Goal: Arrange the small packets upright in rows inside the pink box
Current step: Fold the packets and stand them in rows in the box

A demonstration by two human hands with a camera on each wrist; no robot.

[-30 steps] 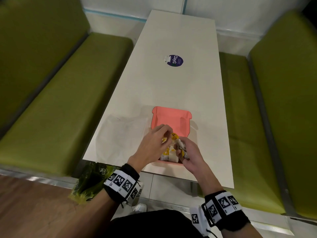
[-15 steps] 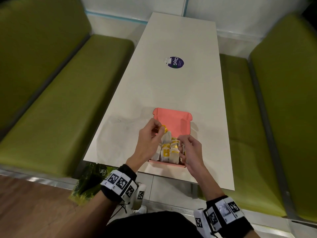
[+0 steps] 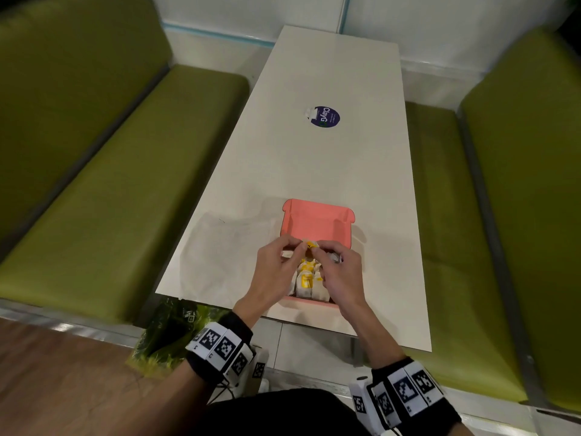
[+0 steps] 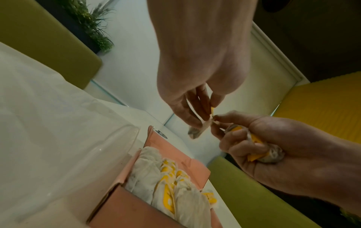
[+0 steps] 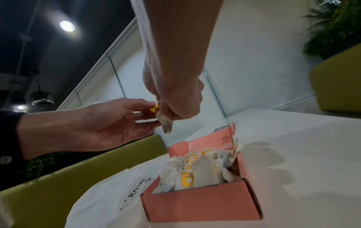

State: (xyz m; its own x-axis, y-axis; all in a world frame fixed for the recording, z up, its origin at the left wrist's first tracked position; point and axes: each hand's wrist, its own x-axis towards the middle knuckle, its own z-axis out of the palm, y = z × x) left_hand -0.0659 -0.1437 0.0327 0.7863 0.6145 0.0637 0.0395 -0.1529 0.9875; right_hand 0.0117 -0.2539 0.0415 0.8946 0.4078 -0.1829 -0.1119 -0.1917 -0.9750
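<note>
The pink box [image 3: 314, 221] stands open at the table's near edge, with several white and yellow small packets [image 3: 306, 281] upright inside it. Both hands meet just above the box. My left hand [image 3: 301, 247] pinches one packet [image 4: 197, 129] by its yellow tag. My right hand [image 3: 317, 250] touches that same packet with thumb and forefinger, while its other fingers curl round a bundle of packets [image 4: 259, 148] in the palm. In the right wrist view the pinched packet [image 5: 165, 123] hangs over the box [image 5: 201, 203] between the right hand [image 5: 166, 111] and left hand [image 5: 150, 111].
A white plastic bag [image 3: 232, 247] lies flat on the table [image 3: 314, 171] left of the box. A round purple sticker [image 3: 323, 117] sits mid-table. Green benches [image 3: 125, 190] flank both sides. A green bag [image 3: 169, 328] lies on the floor below the near edge.
My left hand reached to the box's far part, then came back. Both hands have risen and met above the box, with one packet pinched between them.
</note>
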